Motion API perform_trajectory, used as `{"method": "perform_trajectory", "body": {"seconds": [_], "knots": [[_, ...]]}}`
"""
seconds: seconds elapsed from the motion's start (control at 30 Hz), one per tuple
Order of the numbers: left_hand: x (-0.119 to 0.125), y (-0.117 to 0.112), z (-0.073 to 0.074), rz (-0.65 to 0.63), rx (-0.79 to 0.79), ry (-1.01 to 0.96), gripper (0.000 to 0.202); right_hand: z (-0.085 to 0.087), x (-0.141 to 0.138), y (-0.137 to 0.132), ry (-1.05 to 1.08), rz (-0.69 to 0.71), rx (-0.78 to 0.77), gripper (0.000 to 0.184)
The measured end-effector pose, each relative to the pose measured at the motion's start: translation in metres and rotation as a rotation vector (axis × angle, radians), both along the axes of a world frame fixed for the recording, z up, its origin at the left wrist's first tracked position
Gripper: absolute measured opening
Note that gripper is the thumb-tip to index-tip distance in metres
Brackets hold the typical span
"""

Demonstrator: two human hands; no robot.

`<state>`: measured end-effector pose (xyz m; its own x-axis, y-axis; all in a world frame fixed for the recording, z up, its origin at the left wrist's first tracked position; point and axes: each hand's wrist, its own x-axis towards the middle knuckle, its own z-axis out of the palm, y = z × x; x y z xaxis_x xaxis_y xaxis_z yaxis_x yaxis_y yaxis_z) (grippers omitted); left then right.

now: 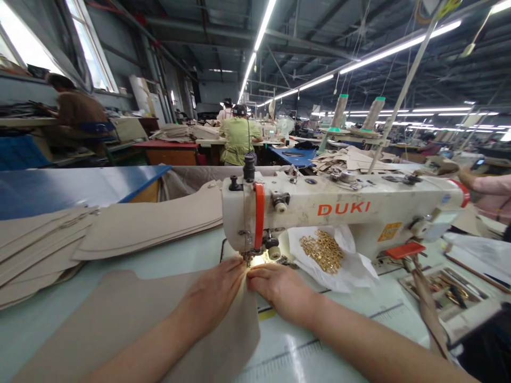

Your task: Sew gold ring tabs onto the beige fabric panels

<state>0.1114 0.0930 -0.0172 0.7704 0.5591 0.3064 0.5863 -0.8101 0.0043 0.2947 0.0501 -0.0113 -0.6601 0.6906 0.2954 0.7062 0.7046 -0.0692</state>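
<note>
A large beige panel of fabric or leather [131, 303] lies on the table, with its edge drawn up to the needle area of a white sewing machine [299, 213]. My left hand [211, 287] is over the panel, its fingers long and pressed together close to the presser foot [248, 259]. On the other side of a raised fold, my right hand [281, 290] is closed on the panel's edge, fingertips almost touching the left ones. Both thumbs are largely hidden. A small lamp lights the spot behind my fingertips.
Stacked beige panels [155, 223] lie to the left. Gold metal pieces [321, 251] sit on white paper [355, 271] under the machine arm. At right are a tool tray [447, 292] and an orange lever [405, 250]. Other people work farther off, including one in a green top [238, 139].
</note>
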Motion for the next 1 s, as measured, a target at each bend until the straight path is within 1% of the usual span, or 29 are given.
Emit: {"method": "perform_trajectory", "body": {"seconds": [0.23, 0.33, 0.4, 0.47, 0.6, 0.7, 0.8, 0.87, 0.93, 1.0], "knots": [[0.000, 0.004, -0.007, 0.026, -0.042, -0.057, 0.031, -0.005, 0.001, 0.000, 0.064, 0.004, 0.021, 0.013], [0.001, 0.006, -0.008, 0.033, -0.031, -0.070, 0.029, -0.004, 0.002, 0.001, 0.071, 0.006, 0.027, 0.013], [-0.001, 0.002, -0.007, 0.048, -0.030, -0.103, 0.029, -0.004, 0.000, -0.001, 0.071, 0.030, 0.037, 0.013], [-0.008, -0.007, -0.004, 0.039, -0.041, -0.141, 0.028, -0.005, -0.003, -0.005, 0.076, 0.076, 0.047, 0.013], [-0.026, -0.037, 0.003, 0.007, -0.021, -0.157, 0.030, -0.008, -0.015, -0.017, 0.122, 0.182, 0.103, 0.016], [-0.033, -0.051, 0.005, 0.050, -0.024, -0.160, 0.031, -0.008, -0.021, -0.023, 0.143, 0.244, 0.128, 0.020], [-0.035, -0.056, 0.005, 0.102, -0.097, -0.181, 0.030, -0.008, -0.023, -0.025, 0.150, 0.264, 0.144, 0.022], [-0.040, -0.064, 0.008, 0.161, -0.144, -0.208, 0.031, -0.009, -0.022, -0.025, 0.147, 0.263, 0.149, 0.023], [-0.049, -0.079, 0.013, 0.189, -0.169, -0.218, 0.045, -0.010, -0.021, -0.026, 0.149, 0.250, 0.134, 0.023], [-0.064, -0.100, 0.017, 0.133, -0.193, -0.177, 0.065, -0.011, -0.018, -0.028, 0.165, 0.241, 0.114, 0.023]]}}
